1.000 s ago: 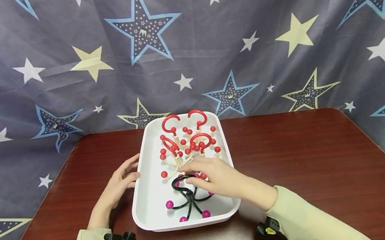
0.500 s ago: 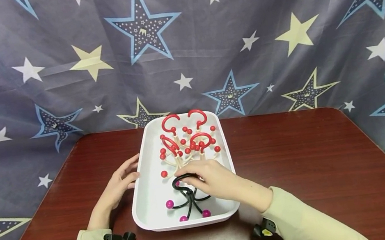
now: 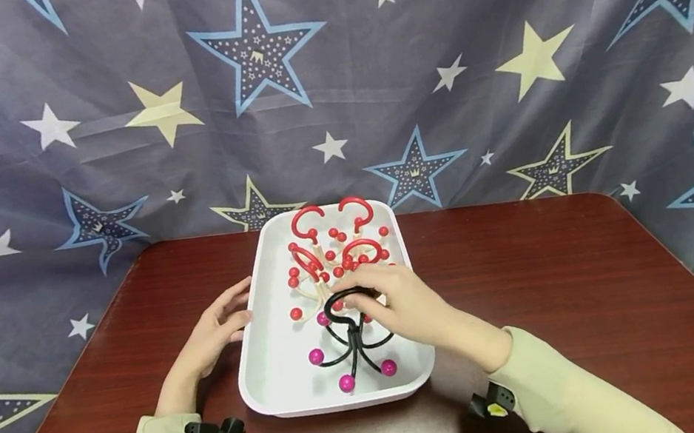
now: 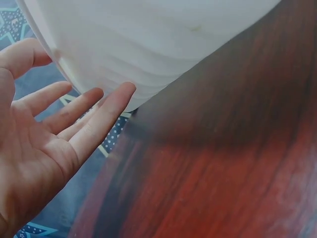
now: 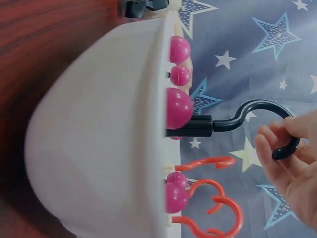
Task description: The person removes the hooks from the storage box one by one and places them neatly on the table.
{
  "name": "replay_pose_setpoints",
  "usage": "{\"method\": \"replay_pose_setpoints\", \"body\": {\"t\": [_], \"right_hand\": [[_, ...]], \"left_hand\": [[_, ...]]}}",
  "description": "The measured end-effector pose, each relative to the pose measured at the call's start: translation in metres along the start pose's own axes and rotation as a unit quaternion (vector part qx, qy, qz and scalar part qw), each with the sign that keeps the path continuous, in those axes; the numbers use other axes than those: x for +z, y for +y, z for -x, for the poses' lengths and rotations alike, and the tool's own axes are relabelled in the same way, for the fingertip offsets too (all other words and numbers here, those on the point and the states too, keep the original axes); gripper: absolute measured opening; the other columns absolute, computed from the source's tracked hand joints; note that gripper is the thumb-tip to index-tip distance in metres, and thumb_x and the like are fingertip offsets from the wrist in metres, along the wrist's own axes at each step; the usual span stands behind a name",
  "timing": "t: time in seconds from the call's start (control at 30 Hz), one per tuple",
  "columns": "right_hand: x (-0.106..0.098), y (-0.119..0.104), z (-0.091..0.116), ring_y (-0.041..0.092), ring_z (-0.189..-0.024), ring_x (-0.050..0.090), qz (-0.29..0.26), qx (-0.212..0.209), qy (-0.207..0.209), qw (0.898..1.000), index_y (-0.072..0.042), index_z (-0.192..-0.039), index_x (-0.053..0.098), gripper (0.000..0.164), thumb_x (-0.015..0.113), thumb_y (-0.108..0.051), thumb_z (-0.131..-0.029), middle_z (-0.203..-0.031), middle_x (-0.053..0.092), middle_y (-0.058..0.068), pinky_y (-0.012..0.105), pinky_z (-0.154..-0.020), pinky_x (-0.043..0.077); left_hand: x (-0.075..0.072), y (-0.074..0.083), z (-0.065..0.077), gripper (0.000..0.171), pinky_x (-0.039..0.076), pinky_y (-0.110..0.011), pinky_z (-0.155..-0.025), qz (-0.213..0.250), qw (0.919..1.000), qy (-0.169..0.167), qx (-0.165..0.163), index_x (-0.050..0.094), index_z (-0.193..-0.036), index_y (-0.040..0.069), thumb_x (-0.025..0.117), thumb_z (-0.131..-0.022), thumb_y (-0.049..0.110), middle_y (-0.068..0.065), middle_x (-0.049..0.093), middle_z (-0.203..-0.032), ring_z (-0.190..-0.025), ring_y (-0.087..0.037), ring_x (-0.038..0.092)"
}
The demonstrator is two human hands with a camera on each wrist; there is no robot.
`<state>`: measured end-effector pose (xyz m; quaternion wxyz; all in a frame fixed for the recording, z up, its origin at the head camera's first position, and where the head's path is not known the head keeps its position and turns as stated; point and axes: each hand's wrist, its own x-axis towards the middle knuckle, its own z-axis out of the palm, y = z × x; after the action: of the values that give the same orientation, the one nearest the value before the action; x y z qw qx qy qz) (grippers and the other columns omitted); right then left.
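My right hand pinches the top of a black hook hanger, a curved hook over several splayed arms tipped with magenta balls. The hanger is upright over the near part of a white tray; in the right wrist view its magenta balls show at rim height. Fingers and thumb meet on the hook near its free end. On the tray's left side, my left hand rests its fingertips against the outer wall, fingers extended. Part of the hanger's far side is hidden by my right hand.
Several cream hangers with red hooks and red balls stand in the tray's far part. A dark reddish wooden table bears the tray. A grey star-patterned cloth hangs behind it.
My right hand has closed on the black hook and raised the hanger slightly, shifting it to the right and away from me. The left hand and the tray stay where they were.
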<state>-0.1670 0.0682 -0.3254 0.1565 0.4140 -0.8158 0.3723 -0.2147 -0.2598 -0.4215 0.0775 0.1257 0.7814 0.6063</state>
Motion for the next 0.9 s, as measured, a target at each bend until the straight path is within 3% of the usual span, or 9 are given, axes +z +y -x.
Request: {"method": "replay_pose_setpoints", "body": {"t": [0.4,0.63,0.9], "right_hand": [[-0.032,0.002,-0.002,0.003,-0.075,0.057,-0.007,0.014,0.052,0.999,-0.014,-0.105,0.071,0.022,0.068,-0.009,-0.084,-0.092,0.07,-0.002,0.019,-0.067,0.05],[-0.049,0.01,0.0,0.004,-0.067,0.054,0.001,0.044,0.063,0.997,-0.015,-0.103,0.072,0.02,0.069,-0.009,-0.084,-0.085,0.068,-0.002,0.02,-0.057,0.046],[-0.065,0.019,0.003,0.003,-0.064,0.053,0.011,0.082,0.073,0.994,-0.019,-0.102,0.072,0.019,0.069,-0.013,-0.084,-0.087,0.069,-0.006,0.018,-0.058,0.045]], "left_hand": [[-0.003,-0.002,0.001,0.062,0.056,-0.031,-0.074,0.0,1.0,-0.008,0.002,0.026,-0.147,0.007,0.055,-0.093,0.014,-0.028,0.038,-0.141,-0.095,-0.001,0.062],[-0.004,-0.004,0.001,0.062,0.056,-0.031,-0.074,0.01,0.9999,-0.008,0.0,0.026,-0.147,0.007,0.055,-0.093,0.014,-0.028,0.037,-0.141,-0.095,-0.002,0.063],[-0.004,-0.004,0.001,0.062,0.056,-0.031,-0.074,0.021,0.9997,-0.009,0.002,0.025,-0.147,0.007,0.056,-0.093,0.014,-0.028,0.036,-0.142,-0.095,-0.003,0.063]]}}
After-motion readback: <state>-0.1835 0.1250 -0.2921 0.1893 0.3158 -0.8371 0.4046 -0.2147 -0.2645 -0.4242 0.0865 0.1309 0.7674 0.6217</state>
